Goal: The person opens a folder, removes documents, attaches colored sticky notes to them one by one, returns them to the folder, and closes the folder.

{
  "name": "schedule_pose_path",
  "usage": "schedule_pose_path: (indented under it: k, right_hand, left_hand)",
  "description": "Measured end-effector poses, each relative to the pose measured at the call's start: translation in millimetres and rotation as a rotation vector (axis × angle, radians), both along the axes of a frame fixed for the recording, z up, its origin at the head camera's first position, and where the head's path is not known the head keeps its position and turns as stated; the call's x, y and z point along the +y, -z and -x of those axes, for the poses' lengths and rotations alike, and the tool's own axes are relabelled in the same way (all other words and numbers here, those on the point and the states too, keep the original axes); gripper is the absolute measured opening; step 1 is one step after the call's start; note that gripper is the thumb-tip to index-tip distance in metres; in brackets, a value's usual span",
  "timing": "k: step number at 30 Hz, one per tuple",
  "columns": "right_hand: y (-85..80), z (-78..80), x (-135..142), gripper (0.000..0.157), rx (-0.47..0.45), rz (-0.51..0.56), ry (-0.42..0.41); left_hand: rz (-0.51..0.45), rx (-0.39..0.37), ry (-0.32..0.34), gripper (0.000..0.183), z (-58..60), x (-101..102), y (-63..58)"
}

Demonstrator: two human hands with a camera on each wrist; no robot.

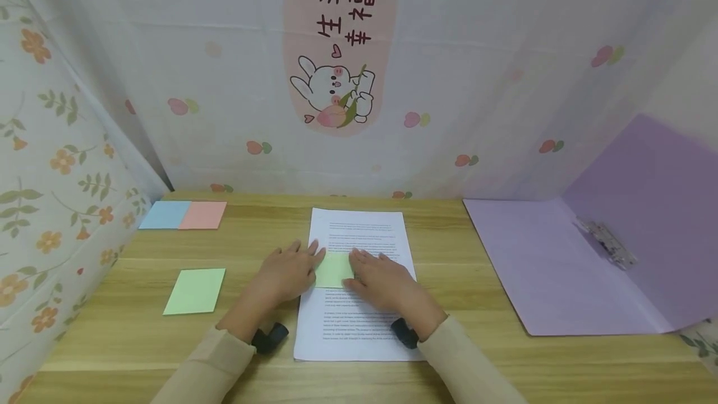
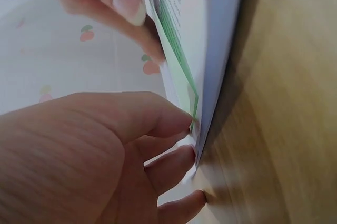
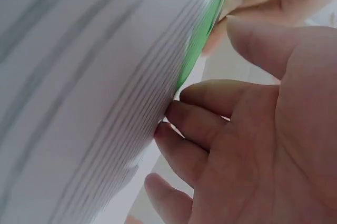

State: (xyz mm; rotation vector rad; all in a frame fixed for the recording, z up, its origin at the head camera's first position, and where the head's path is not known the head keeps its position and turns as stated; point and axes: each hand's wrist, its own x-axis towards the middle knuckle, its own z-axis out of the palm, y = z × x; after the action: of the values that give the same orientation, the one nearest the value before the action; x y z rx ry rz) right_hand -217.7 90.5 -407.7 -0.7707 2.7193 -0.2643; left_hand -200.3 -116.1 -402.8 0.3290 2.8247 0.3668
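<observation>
A stack of printed paper (image 1: pixel 364 335) lies on the wooden table, with a light green sticky note (image 1: pixel 335 271) across its middle. My left hand (image 1: pixel 287 272) rests at the note's left side, fingers spread. In the left wrist view, its thumb (image 2: pixel 176 122) touches the edge of the green note (image 2: pixel 181 74), which stands slightly off the page there. My right hand (image 1: pixel 387 280) lies at the note's right side with extended fingers; in the right wrist view its fingertips (image 3: pixel 171 111) touch the page beside the green note (image 3: pixel 202 34).
Another green sticky pad (image 1: pixel 195 292) lies left of my left hand. Behind it, blue (image 1: pixel 164 214) and pink (image 1: pixel 203 215) pads sit side by side. At the right, a purple folder (image 1: pixel 533 260) stands opened, its metal clip (image 1: pixel 607 242) near the fold. A printed curtain (image 1: pixel 224 80) hangs behind the table.
</observation>
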Motion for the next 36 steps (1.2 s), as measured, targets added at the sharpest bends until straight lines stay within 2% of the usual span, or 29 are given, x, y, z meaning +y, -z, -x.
schedule_pose_path:
  k: [4, 11, 16, 27, 32, 36]
  right_hand:
    - [-0.6, 0.5, 4.9, 0.067, -0.014, -0.005, 0.018]
    - [5.5, -4.5, -0.9, 0.071, 0.074, -0.077, 0.004]
    - [4.7, -5.5, 0.1, 0.071, 0.071, -0.069, 0.012]
    - [0.2, -5.6, 0.7, 0.067, 0.042, -0.035, 0.012]
    - [-1.2, -5.7, -0.3, 0.066, 0.047, -0.055, 0.011]
    - [-1.7, -5.2, 0.6, 0.066, 0.066, -0.058, 0.003]
  left_hand:
    - [0.005, 0.005, 0.022, 0.051, 1.8, 1.4, 1.2]
    - [0.073, 0.116, 0.14, 0.049, 3.4, 1.5, 6.6]
    - [0.071, 0.128, 0.192, 0.049, 1.9, 3.4, 3.7]
    - [0.038, 0.142, 0.16, 0.044, -4.1, 12.4, 4.9]
    - [0.041, 0.106, 0.159, 0.046, -6.8, 17.1, 2.0]
    - [0.007, 0.072, 0.136, 0.049, -6.6, 19.0, 1.2]
